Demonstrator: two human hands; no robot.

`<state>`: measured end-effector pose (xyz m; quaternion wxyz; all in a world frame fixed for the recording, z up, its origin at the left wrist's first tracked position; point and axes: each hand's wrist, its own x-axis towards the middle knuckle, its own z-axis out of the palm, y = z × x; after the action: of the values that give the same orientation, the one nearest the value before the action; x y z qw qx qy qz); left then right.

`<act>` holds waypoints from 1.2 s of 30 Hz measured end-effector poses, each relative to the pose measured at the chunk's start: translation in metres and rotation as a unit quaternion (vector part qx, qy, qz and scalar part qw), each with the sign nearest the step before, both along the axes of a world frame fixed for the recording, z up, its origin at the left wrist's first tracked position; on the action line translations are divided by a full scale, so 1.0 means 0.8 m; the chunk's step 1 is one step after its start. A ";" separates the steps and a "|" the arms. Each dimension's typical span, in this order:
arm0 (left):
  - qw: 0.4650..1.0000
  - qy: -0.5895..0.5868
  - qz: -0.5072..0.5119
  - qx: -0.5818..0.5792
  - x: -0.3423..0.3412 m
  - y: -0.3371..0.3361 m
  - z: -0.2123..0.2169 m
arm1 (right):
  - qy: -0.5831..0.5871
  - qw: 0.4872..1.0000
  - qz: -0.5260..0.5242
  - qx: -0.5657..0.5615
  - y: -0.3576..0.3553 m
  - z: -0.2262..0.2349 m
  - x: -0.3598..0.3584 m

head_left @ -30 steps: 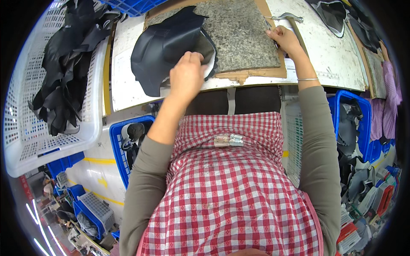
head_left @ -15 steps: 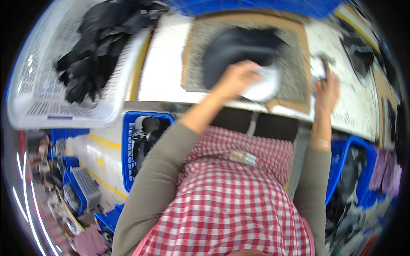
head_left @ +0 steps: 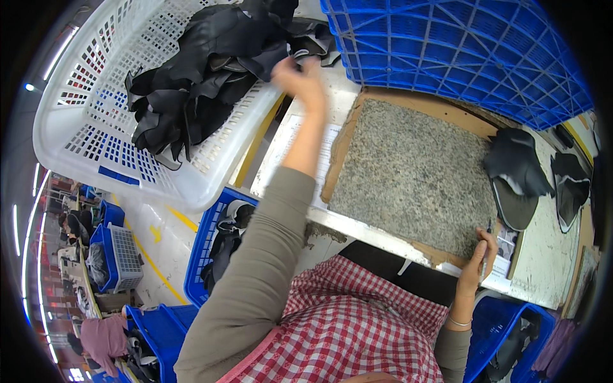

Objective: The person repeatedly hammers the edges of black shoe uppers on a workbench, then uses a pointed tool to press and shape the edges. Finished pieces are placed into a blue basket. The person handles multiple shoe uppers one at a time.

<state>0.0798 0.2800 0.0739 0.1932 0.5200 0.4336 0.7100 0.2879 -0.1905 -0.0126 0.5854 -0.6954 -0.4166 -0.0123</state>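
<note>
My left hand reaches up and left to the rim of a white plastic basket. Its fingers are closed on the edge of a black leather piece from the heap in the basket. Low at the right, my right hand rests on the near edge of a speckled grey stone slab and holds a thin dark pen-like tool. The slab lies on a brown board and is bare. A curved black leather piece lies just right of the slab.
A blue lattice crate stands behind the slab. More black pieces lie on the white tabletop at the right. Under the table a blue bin holds dark parts. Another person sits far below left.
My left hand left the black piece on the slab and swung left to the basket. The black piece now lies right of the slab. The right hand stayed at the slab's edge.
</note>
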 end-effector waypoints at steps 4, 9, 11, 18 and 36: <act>0.950 0.116 0.093 -0.274 -0.151 0.160 -0.034 | -0.014 0.999 -0.030 -0.004 0.007 -0.013 0.000; 0.889 -0.137 -0.292 -0.325 -0.171 0.155 0.022 | -0.001 0.999 -0.036 -0.033 0.002 -0.009 0.005; 0.871 -0.177 -0.352 -0.292 -0.200 0.093 0.028 | 0.034 0.998 -0.038 -0.021 0.002 -0.009 0.006; 0.862 -0.065 -0.279 -0.419 -0.387 -0.101 -0.094 | 0.056 0.998 -0.026 -0.008 0.009 -0.010 0.012; 0.649 0.755 0.043 -0.082 -0.243 0.091 0.223 | 0.047 0.998 -0.016 -0.026 0.009 0.000 0.007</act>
<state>-0.1142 0.3527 0.2525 -0.1898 0.8394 0.5076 0.0409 0.2934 -0.1834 -0.0128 0.5860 -0.7164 -0.3781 0.0217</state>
